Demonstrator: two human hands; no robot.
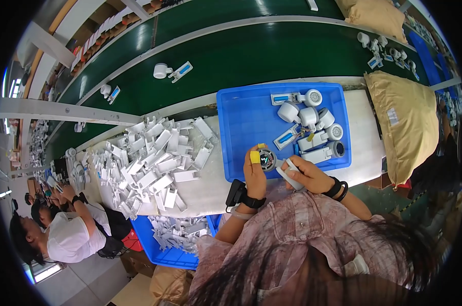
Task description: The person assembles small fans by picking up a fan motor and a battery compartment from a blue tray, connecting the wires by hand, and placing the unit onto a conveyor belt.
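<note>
Over the near edge of a blue tray (237, 127), both hands hold a small white handheld fan. My left hand (255, 173), with yellow wraps on its fingers, is closed round the fan's round head (267, 160), which has a dark face with a lit display. My right hand (312, 176) grips the white handle (291, 177), thumb and fingers pressed on it. In the tray lie several similar fans (309, 117), some with grille ends up and open handles showing a blue battery (286, 137).
A heap of white handle shells (159, 158) covers the table to the left. Beyond runs a green conveyor (231, 56) carrying fans (162, 70). A tan sack (402, 122) stands right. Below left, a blue bin (162, 250) holds more shells. A person (70, 229) works at far left.
</note>
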